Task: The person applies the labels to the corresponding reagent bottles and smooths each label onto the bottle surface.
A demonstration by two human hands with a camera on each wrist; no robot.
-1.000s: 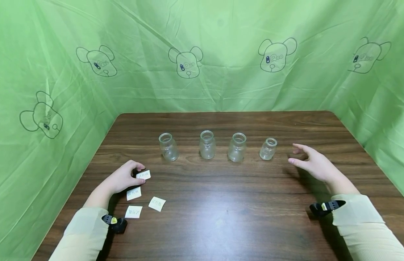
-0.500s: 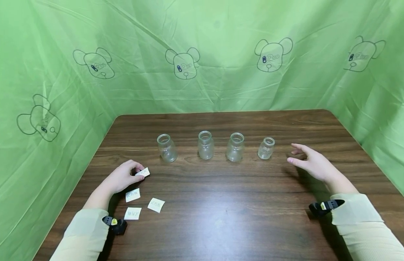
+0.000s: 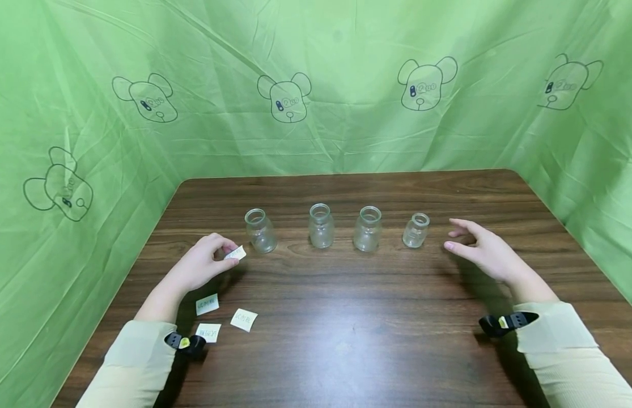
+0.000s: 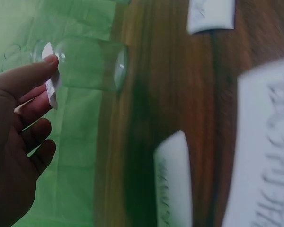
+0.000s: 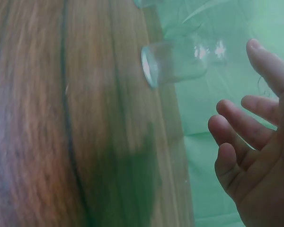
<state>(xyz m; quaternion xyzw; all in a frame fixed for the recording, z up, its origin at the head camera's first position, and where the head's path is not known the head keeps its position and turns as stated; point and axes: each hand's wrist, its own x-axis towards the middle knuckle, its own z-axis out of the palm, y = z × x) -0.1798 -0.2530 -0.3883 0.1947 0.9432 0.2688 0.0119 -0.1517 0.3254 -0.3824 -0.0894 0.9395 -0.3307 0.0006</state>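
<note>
Between thumb and fingers, my left hand (image 3: pixel 202 263) pinches a small white paper label (image 3: pixel 236 253) with handwriting on it. In the left wrist view this label (image 4: pixel 50 78) is seen nearly edge-on. Just beyond it stands the leftmost clear glass jar (image 3: pixel 261 232). My right hand (image 3: pixel 486 249) holds nothing, its fingers loosely bent, to the right of the smallest glass jar (image 3: pixel 415 231). The right wrist view shows the relaxed fingers and a glass jar (image 5: pixel 173 61) past them. Three more handwritten labels, a left one (image 3: pixel 207 305), a right one (image 3: pixel 244 320) and a near one (image 3: pixel 208 332), lie by my left forearm.
Two more glass jars, one left of centre (image 3: pixel 321 226) and one right of it (image 3: pixel 368 229), stand upright in the same row on the brown wooden table (image 3: pixel 336 328). A green curtain (image 3: pixel 341 141) with bear drawings surrounds the table's back and sides.
My left hand has lifted the label off the table and carried it forward and right, toward the leftmost jar. The right hand has shifted slightly left and forward.
</note>
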